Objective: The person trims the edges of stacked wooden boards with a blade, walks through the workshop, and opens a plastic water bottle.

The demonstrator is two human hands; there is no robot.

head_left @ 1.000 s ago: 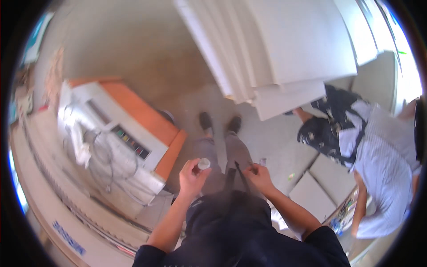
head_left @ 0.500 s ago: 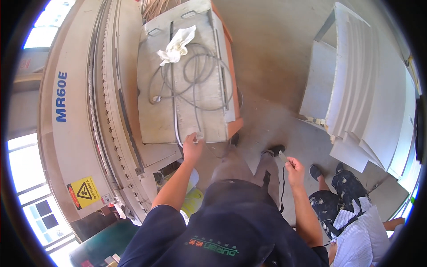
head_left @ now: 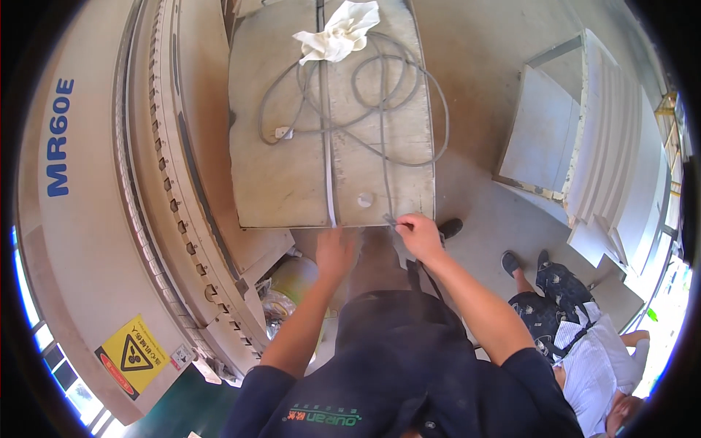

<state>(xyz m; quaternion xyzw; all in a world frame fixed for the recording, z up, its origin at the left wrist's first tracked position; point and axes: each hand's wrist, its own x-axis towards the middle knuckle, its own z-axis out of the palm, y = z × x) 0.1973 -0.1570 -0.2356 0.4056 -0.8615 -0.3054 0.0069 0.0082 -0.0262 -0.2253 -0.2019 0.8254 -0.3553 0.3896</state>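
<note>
My right hand (head_left: 419,236) is at the front edge of a worn, pale metal-topped table (head_left: 277,182). Its fingers are pinched on the grey cable (head_left: 387,157) where it reaches the edge. The flat pale piece it held before cannot be made out now. My left hand (head_left: 336,250) is just below the same edge, beside the end of a white strip (head_left: 332,201); its fingers are blurred and partly hidden. A small round whitish piece (head_left: 365,199) lies on the table between the hands. Farther back are the cable's loose loops, its white plug (head_left: 284,133) and a crumpled white cloth (head_left: 339,33).
A long beige machine (head_left: 87,241) with a toothed edge and a yellow warning label (head_left: 139,354) runs along the left. On the right, large pale panels (head_left: 606,146) lean in a stack. A person in a striped top (head_left: 591,365) is at the lower right.
My right hand has come left and forward to the table edge. The left hand has let go of the small whitish piece and drawn back. The table appears nearer.
</note>
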